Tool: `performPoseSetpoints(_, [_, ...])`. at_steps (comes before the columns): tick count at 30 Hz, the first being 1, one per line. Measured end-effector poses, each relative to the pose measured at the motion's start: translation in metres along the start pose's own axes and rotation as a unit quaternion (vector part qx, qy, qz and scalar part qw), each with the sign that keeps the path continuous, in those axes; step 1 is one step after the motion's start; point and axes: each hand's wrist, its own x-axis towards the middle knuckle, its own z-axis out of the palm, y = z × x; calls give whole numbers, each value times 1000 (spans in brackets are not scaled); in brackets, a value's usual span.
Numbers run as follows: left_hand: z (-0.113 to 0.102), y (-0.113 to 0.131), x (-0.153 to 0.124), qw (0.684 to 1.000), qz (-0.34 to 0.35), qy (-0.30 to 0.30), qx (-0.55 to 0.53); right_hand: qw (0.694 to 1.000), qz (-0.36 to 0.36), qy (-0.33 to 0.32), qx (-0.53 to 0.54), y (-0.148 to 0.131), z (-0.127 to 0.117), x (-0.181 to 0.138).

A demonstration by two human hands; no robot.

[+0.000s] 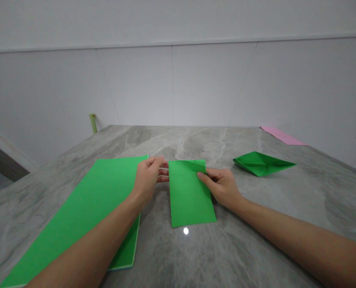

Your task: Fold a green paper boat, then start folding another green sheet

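A green sheet of paper [190, 196], folded to a narrow upright rectangle, is held in front of me, its top right part slightly raised. My right hand [221, 186] grips its right edge, thumb on the front face and fingers behind. At the left edge is my left hand [148, 176], its fingers stretched out with gaps between them. Its fingertips reach the paper's edge near the top corner; whether they pass behind it I cannot tell. Under my left forearm lies a stack of larger green paper [90, 192].
A folded green paper shape [260, 163] with pointed ends lies to the right. Farther back is a pink sheet [282, 136] by the table's right edge. The grey marbled table [178, 140] meets a pale wall, and a light green stick [93, 123] stands at the back left.
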Motion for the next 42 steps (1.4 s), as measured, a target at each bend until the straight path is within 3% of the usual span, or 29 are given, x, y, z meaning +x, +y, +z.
performPoseSetpoints(3, [1, -2, -4, 997, -17, -70, 27, 1000, 5, 7, 25, 3, 1, 0])
performPoseSetpoints(7, [3, -7, -6, 995, -15, -88, 54, 1000, -13, 15, 16, 4, 1, 1])
performPoseSetpoints(10, [3, -10, -4, 992, -14, -98, 80, 996, -71, 20, -56, 2, 1, 2])
performPoseSetpoints(13, [-1, -14, 0, 977, 16, -106, 187, 980, -100, 47, -164, 1, 0, 3])
performPoseSetpoints(16, [-7, -18, 4, 929, 119, -88, 338, 966, -72, 44, -244, 5, 1, 2])
performPoseSetpoints(19, [-12, -20, 3, 836, 219, -129, 486, 958, -61, -15, -280, 9, 1, 0])
performPoseSetpoints(21, [-14, -21, 2, 795, 230, -160, 538, 953, -64, -53, -292, 10, 2, -1])
performPoseSetpoints(23, [-14, -20, 0, 777, 223, -166, 565, 949, -70, -77, -296, 9, 3, -3])
performPoseSetpoints(32, [-18, -18, 5, 745, 231, -182, 599, 934, -131, -215, -252, 5, 4, -8])
performPoseSetpoints(42, [-19, -9, 2, 756, 198, -217, 585, 912, -183, -238, -281, 8, 7, -10])
